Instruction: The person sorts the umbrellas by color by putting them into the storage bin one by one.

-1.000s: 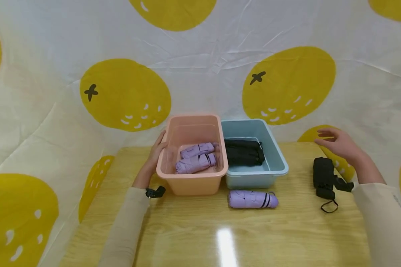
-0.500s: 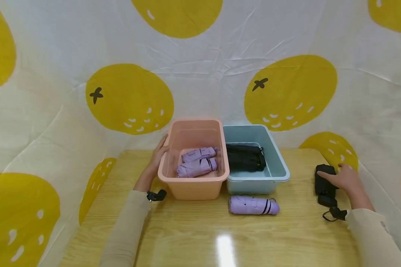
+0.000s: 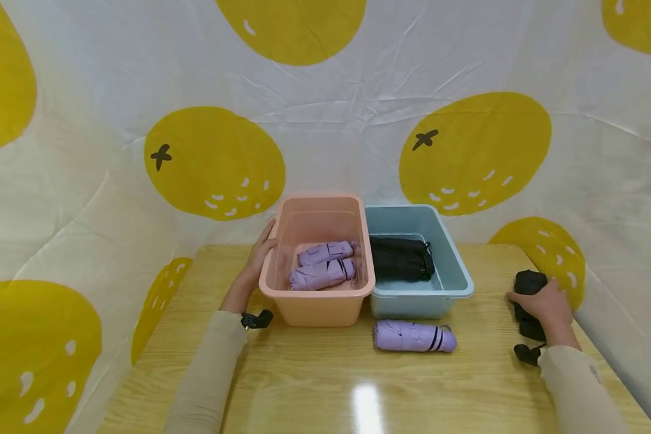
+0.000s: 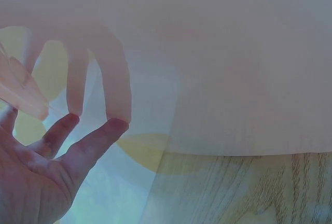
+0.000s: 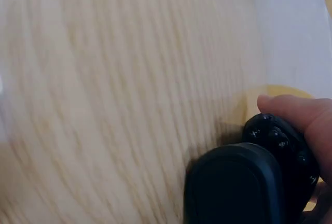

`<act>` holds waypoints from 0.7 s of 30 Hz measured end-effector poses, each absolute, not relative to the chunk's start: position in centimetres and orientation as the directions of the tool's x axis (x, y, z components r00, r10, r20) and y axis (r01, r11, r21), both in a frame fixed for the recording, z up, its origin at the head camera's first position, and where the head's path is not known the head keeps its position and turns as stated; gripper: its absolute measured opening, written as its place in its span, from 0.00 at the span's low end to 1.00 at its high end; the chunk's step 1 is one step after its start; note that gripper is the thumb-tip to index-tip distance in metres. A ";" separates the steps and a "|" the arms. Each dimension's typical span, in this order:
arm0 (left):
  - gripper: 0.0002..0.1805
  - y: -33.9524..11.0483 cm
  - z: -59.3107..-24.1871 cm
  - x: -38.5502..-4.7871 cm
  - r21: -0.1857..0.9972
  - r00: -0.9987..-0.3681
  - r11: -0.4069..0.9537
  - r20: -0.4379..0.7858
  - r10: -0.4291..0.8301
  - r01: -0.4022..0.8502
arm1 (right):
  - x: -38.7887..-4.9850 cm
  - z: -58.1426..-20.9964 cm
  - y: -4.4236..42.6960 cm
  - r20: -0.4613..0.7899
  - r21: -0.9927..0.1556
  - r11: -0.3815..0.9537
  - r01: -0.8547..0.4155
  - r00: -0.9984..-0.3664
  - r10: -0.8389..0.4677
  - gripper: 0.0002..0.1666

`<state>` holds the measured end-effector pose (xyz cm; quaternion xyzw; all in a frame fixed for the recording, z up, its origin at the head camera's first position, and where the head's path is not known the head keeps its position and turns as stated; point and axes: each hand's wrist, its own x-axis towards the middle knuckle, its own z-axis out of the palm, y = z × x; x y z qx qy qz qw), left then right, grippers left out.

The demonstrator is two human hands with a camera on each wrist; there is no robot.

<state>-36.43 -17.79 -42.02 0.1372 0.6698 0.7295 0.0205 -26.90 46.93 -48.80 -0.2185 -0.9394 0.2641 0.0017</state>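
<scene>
My left hand (image 3: 258, 256) is at the left side of the pink bin (image 3: 314, 308); in the left wrist view its extended fingertips touch the bin's glossy outer wall (image 4: 233, 79). At the right of the table, my right hand (image 3: 550, 307) grips a black folded umbrella (image 3: 528, 283), thumb on its left side and fingers beyond. The right wrist view shows this umbrella (image 5: 233, 187) end-on against the hand (image 5: 306, 120). Two lilac folded umbrellas, the nearer one (image 3: 320, 276) and the farther one (image 3: 325, 253), lie inside the pink bin.
Against the pink bin stands a blue bin (image 3: 412, 306) with black folded umbrella bulk (image 3: 398, 259) inside. A lilac folded umbrella (image 3: 412, 336) lies in front of it on the wooden table (image 3: 282, 380). A patterned cloth (image 3: 336, 150) hangs behind and along the sides.
My right hand has come down from above the table's far right and taken hold of the black umbrella. The left hand has stayed at the pink bin. The head view has shifted slightly.
</scene>
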 end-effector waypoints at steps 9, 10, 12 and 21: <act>0.33 -17.4 -42.1 -36.1 0.978 -0.960 -0.090 0.202 0.193 0.188 | -28.0 -50.0 46.3 0.067 -0.531 0.834 0.153 -0.973 0.222 0.71; 0.33 -17.4 -42.1 -36.1 0.978 -0.961 -0.087 0.202 0.189 0.189 | -28.2 -50.2 46.1 0.101 -0.521 0.849 0.089 -0.981 0.165 0.69; 0.33 -17.4 -42.1 -36.1 0.980 -0.963 -0.084 0.192 0.187 0.179 | -28.5 -50.6 45.7 0.141 -0.497 0.868 -0.002 -0.987 0.079 0.68; 0.33 -17.4 -41.4 -35.8 0.983 -0.965 -0.111 0.165 0.206 0.145 | -27.8 -50.8 44.8 0.133 -0.405 0.914 0.027 -0.987 0.089 0.66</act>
